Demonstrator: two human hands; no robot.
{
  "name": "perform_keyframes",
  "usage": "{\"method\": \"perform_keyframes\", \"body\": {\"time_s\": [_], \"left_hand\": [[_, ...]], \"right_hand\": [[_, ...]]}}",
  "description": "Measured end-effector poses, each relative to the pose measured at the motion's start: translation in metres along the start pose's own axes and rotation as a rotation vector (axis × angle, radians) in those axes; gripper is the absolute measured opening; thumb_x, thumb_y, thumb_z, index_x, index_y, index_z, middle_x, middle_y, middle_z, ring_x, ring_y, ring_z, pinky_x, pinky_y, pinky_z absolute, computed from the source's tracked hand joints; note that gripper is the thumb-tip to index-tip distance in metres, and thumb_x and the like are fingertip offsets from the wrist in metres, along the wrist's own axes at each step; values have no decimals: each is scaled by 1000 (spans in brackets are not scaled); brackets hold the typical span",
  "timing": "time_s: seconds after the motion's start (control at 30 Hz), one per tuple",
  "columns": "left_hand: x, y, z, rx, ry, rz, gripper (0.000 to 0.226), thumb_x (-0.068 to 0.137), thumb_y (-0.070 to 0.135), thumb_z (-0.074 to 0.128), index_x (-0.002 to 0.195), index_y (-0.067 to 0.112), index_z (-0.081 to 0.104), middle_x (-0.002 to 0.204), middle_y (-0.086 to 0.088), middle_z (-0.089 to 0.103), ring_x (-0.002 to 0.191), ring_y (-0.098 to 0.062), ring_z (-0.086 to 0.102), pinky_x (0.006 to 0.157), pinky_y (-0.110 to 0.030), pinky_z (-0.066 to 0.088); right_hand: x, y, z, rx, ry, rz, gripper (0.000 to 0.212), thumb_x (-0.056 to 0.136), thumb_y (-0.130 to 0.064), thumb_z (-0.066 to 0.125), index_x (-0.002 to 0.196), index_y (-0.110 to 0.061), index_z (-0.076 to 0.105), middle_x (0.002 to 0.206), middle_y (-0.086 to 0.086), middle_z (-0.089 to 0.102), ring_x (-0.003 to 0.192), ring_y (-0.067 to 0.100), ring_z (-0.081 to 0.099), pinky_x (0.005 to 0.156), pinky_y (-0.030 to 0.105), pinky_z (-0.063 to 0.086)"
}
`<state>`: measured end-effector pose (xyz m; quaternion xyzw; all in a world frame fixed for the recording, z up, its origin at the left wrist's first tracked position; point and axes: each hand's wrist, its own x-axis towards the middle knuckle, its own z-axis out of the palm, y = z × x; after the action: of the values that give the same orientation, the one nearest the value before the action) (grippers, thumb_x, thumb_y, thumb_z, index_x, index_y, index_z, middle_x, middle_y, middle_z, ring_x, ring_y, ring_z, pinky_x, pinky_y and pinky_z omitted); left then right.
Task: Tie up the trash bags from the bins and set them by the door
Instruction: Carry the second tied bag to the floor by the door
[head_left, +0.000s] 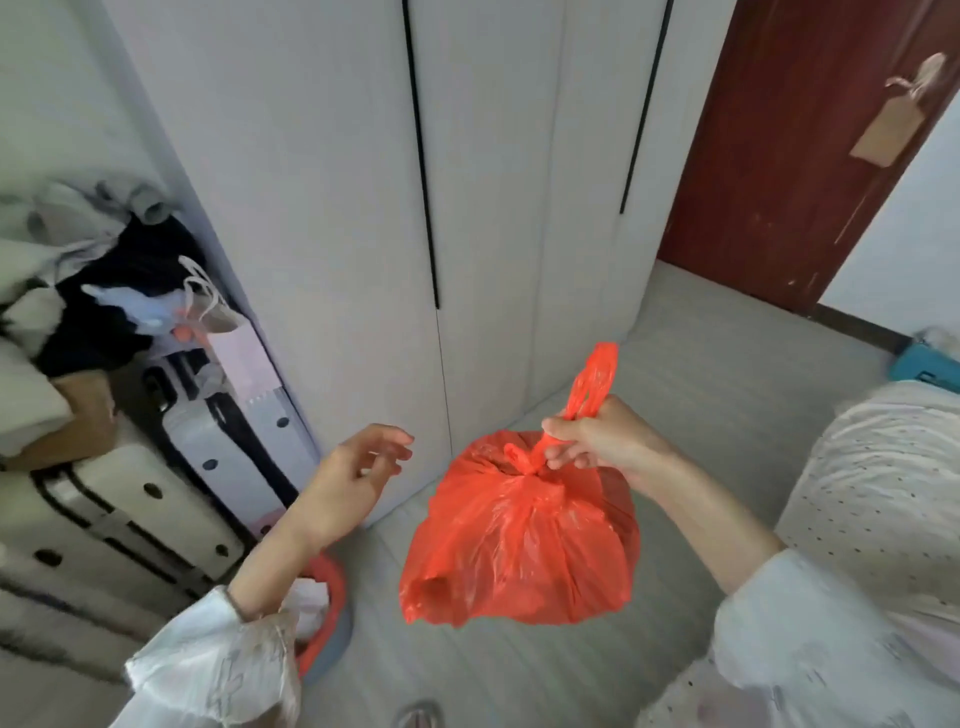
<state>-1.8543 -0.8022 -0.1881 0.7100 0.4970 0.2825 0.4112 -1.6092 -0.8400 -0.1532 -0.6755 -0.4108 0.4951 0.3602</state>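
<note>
Fingers of the right hand are curled tight round the twisted neck of the red trash bag, just above its knot, so the full bag hangs clear of the floor with its long axis near upright and its loose handle loop pointing up and slightly right. Left hand hovers just beside the bag, fingers apart and holding nothing. Behind stand a white wardrobe and a dark red door.

The 1 head-worn camera looked forward and down from the person's eye level, close over both hands, facing the tall white wardrobe doors and dark red wooden door.
</note>
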Motion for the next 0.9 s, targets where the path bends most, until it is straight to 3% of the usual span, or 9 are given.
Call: {"method": "perform_keyframes", "body": {"time_s": [0.07, 0.13, 0.3, 0.4, 0.5, 0.67, 0.9], "left_hand": [[58, -1, -3, 22, -71, 28, 29, 94, 4, 37, 94, 24, 57, 94, -1, 63, 77, 0, 61, 69, -7, 44], [117, 3, -5, 22, -137, 70, 31, 93, 1, 37, 92, 25, 57, 92, 0, 63, 72, 5, 60, 68, -4, 43], [247, 21, 15, 14, -285, 139, 37, 92, 2, 38, 85, 33, 55, 89, 5, 64, 81, -8, 60, 67, -5, 43], [318, 38, 50, 8, -350, 180, 35, 94, 6, 40, 81, 35, 55, 86, 10, 64, 73, 4, 60, 67, -5, 43], [390, 53, 91, 18, -395, 212, 35, 94, 7, 40, 79, 36, 54, 85, 13, 63, 69, 12, 58, 67, -2, 43], [515, 85, 161, 4, -390, 239, 32, 93, 6, 39, 85, 34, 53, 86, 4, 63, 78, -14, 61, 66, -6, 44], [659, 143, 276, 35, -496, 228, 25, 94, 11, 40, 90, 31, 54, 89, 2, 64, 80, -12, 62, 70, -13, 46]], "right_hand": [[39, -14, -12, 9, 71, 27, 22, 90, -12, 55, 69, -13, 53, 39, -5, 60, 33, -1, 56, 36, 9, 35], [77, -27, -26, 33, 145, 36, 21, 90, -13, 55, 69, -13, 53, 49, -2, 61, 33, -1, 56, 39, 11, 35], [156, -50, -71, 96, 270, 110, 22, 90, -17, 55, 68, -15, 54, 36, -9, 59, 35, -3, 57, 46, 13, 39], [207, -58, -113, 143, 349, 125, 21, 90, -17, 55, 69, -15, 54, 35, -10, 59, 36, -3, 57, 47, 15, 40], [261, -64, -162, 131, 395, 122, 20, 89, -16, 56, 70, -15, 56, 35, -9, 59, 36, -3, 57, 38, 9, 39], [352, -68, -261, 14, 408, 119, 25, 88, -11, 55, 64, -11, 56, 33, -9, 57, 34, -3, 55, 38, 8, 40], [446, -63, -425, -12, 480, 181, 21, 86, -9, 59, 66, -6, 60, 41, -6, 61, 34, 1, 57, 40, 11, 46]]}}
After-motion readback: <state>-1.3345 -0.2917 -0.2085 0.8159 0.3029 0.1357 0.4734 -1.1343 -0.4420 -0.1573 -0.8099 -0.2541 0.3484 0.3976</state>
